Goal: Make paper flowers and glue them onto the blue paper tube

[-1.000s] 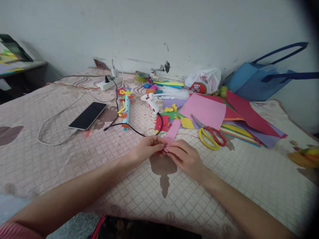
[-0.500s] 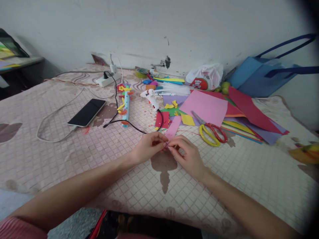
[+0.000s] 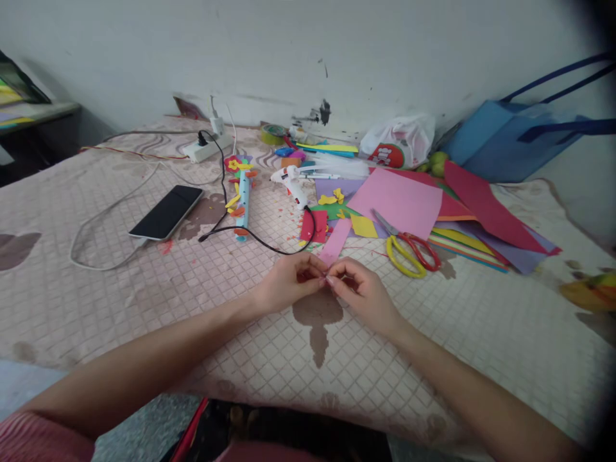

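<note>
My left hand (image 3: pixel 294 282) and my right hand (image 3: pixel 362 290) meet fingertip to fingertip just above the cloth. Both are closed in a pinch; a tiny pinkish bit shows where they touch, too small to name. Just beyond them lies a pink paper strip (image 3: pixel 335 242), its near end hidden by my fingers. To the right are scissors (image 3: pixel 409 251) with one yellow and one red handle. Past the strip sit a red paper piece (image 3: pixel 314 226), a yellow paper piece (image 3: pixel 364 226) and yellow cut-out scraps (image 3: pixel 332 197).
A white glue gun (image 3: pixel 293 184) trails a black cord. Near it lies a light blue stick with paper flowers and leaves (image 3: pixel 244 200). A phone (image 3: pixel 166 213) on a cable is at left, a power strip (image 3: pixel 208 149) behind. Coloured sheets (image 3: pixel 399 200) and a blue bag (image 3: pixel 505 142) are at right.
Both hands stay together at nearly the same spot, the fingertips drawn slightly closer. The view has tilted a little; the things on the table have not moved.
</note>
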Tool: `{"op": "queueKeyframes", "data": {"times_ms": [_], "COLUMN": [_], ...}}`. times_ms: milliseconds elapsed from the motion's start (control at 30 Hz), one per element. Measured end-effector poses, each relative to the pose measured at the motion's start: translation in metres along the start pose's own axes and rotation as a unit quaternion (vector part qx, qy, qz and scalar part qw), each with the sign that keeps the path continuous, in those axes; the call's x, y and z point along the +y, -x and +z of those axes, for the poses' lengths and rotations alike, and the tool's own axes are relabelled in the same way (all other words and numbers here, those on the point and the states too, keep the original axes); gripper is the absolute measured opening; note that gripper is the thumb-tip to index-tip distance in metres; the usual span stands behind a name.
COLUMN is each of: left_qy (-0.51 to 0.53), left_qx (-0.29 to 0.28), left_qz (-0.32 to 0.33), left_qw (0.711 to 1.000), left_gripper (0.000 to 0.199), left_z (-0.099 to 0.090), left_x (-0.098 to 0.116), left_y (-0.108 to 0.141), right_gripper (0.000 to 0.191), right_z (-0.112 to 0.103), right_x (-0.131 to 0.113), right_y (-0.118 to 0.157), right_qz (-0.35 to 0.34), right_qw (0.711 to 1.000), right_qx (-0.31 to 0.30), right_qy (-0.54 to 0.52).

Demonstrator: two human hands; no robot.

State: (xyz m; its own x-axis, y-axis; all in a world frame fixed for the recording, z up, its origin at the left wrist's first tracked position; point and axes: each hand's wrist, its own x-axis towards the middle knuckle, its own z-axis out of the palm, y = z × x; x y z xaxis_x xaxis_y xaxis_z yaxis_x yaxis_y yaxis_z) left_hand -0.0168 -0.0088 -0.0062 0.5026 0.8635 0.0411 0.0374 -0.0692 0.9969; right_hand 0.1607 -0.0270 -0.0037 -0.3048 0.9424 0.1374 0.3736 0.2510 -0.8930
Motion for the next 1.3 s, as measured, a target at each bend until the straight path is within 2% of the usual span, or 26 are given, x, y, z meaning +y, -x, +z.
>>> {"op": "queueKeyframes", "data": {"times_ms": [200,433,633,900,1300], "left_qy": [-0.039,-0.051,-0.014,0.015,-0.049], "left_qx": [0.026,0.032,0.028,0.027,0.05], "left_qz": [0.015,0.016,0.003,0.0,0.028], "left_qw": [0.999,0.998,1.0,1.0,0.997], "left_gripper": [0.02,0.019,0.017,0.016,0.014], "left_z": [0.0015,0.0029,0.0033,0.003,0.0061], "left_x": [0.0001,0.0001,0.001,0.0002,0.0026], "left_y": [0.0006,0.0015,0.0003,0.0004,0.002], "right_gripper": [0.004,0.009,0.012,0.016,0.009], "right_z": [0.0045,0.0029,0.0029,-0.0021,-0.001], "right_x": [0.0053,0.0048,0.0069,-0.0004,0.0003], "right_y": [-0.0003,-0.0008,-0.0014,-0.0025,-0.0031], "right_qz": [0.044,0.039,0.03,0.073,0.077], "right_qw": [0.998,0.999,0.999,0.994,0.994], "right_qx": [0.01,0.013,0.01,-0.022,-0.015], "right_qy": [-0.047,-0.024,-0.022,-0.081,-0.071]}}
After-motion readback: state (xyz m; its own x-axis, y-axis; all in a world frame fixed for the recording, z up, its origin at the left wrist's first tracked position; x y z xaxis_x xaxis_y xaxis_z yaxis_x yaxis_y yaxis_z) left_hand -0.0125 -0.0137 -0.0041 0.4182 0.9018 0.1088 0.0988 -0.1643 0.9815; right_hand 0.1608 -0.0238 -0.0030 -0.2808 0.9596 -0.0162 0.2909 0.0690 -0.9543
